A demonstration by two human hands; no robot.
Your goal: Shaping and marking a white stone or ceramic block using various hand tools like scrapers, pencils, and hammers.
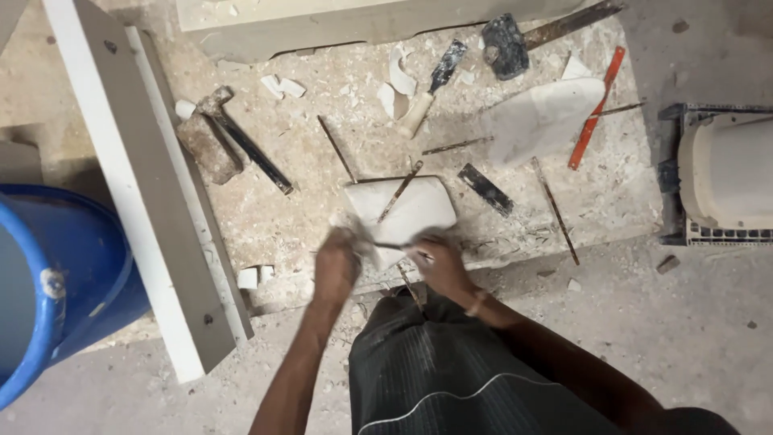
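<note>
- Head view: the left hand point(336, 266) is closed around the near-left edge of a white stone piece point(407, 211), a rounded, flat block lying on a dusty stone slab point(322, 185); motion blur hides the exact finger placement.
- The right hand point(437, 259) sits at the block's near-right edge, fingers pinched on a thin metal tool point(394, 246) that runs across the block's near edge toward the left hand.
- The white stone piece lies just past both hands, at 12 o'clock from them, near the slab's front edge; a slim metal rod point(400, 191) rests slanted on top of it.
- At 10 o'clock from the block, a stone-headed hammer point(213, 137) with a dark handle lies on the slab.
- At 12 o'clock, farther off, a chisel with a pale handle point(427, 84) lies among white chips point(282, 86).
- At 1 o'clock a dark mallet point(506, 44) and a large pale shard point(543, 117) rest near the slab's far edge, with an orange flat bar point(596, 109) just beside the shard.
- At 3 o'clock a short dark flat file point(485, 189) lies near the block.
- At 9 o'clock, well apart, a long white board point(137, 193) leans across the slab's left side, with a blue barrel point(64, 274) beyond it.
- At 3 o'clock, far right, a pale moulded piece in a dark crate point(717, 173) stands on the floor.
</note>
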